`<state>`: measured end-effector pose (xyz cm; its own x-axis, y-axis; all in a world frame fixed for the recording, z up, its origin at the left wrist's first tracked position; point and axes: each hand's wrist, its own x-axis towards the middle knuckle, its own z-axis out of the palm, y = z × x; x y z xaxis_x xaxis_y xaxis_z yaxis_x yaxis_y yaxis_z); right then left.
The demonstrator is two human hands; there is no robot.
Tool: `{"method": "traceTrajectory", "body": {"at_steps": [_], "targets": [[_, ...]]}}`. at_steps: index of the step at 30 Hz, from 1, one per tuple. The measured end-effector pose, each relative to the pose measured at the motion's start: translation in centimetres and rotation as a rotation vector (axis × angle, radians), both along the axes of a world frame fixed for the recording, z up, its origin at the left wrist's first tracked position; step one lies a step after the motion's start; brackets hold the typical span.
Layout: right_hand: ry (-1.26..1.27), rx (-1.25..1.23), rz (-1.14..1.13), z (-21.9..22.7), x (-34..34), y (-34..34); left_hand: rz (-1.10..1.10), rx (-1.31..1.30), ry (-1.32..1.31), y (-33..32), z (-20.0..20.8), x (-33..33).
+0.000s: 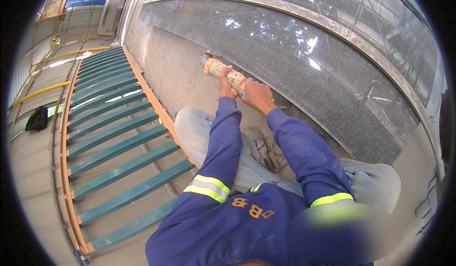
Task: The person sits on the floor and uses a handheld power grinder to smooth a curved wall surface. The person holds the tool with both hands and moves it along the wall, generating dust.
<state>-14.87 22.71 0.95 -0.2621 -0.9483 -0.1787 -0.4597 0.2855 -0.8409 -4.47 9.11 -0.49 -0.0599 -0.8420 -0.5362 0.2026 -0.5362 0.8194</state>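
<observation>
A dusty orange angle grinder (219, 69) is in both my hands, held low beside the edge of a dark polished stone slab (266, 43). My left hand (227, 83) wraps around the middle of its body. Further back, my right hand (258, 95) is closed around the rear end. The grinder's head points away to the far left, close to the slab's lower edge; whether its disc touches the stone I cannot tell. A dark cord (285, 106) shows just beyond my right hand.
To my left runs a railing-like frame with orange rails (151, 95) and teal slats (118, 133). Dusty concrete (166, 59) lies between frame and slab. A stone ledge (304, 12) borders the slab's far side. A black bag (37, 119) is beyond the frame; yellow pipes (42, 93) stand there too.
</observation>
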Motion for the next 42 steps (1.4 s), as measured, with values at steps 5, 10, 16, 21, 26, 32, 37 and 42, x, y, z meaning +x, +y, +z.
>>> {"method": "traceTrajectory", "body": {"at_steps": [5, 10, 16, 21, 26, 32, 37, 42], "targets": [[-0.010, -0.027, 0.007, 0.1, 0.0, -0.4, 0.022, -0.009, -0.018, -0.2, 0.5, 0.0], [-0.024, -0.021, 0.020, -0.3, 0.2, -1.0, -0.019, -0.016, -0.005, -0.3, 1.0, -0.1], [-0.036, -0.030, 0.012, -0.3, -0.4, -0.2, -0.048, -0.019, -0.009, 0.8, 1.3, -0.7], [-0.036, -0.001, 0.021, 0.6, -0.4, 0.3, -0.033, 0.001, -0.029, 0.7, 1.5, -0.5], [-0.044, -0.009, 0.004, 0.4, -0.3, 0.4, -0.032, -0.014, -0.048, 0.7, 1.1, -0.3], [-0.035, -0.024, -0.015, 0.1, -0.3, 0.5, -0.046, -0.016, -0.036, 0.9, 1.5, -0.8], [-0.045, 0.004, 0.018, 0.4, -0.6, 0.5, -0.032, -0.029, -0.040, 1.2, 1.6, -0.9], [-0.049, -0.019, -0.002, 0.5, -0.5, 0.7, -0.031, -0.035, -0.063, 1.4, 1.7, -0.8]]}}
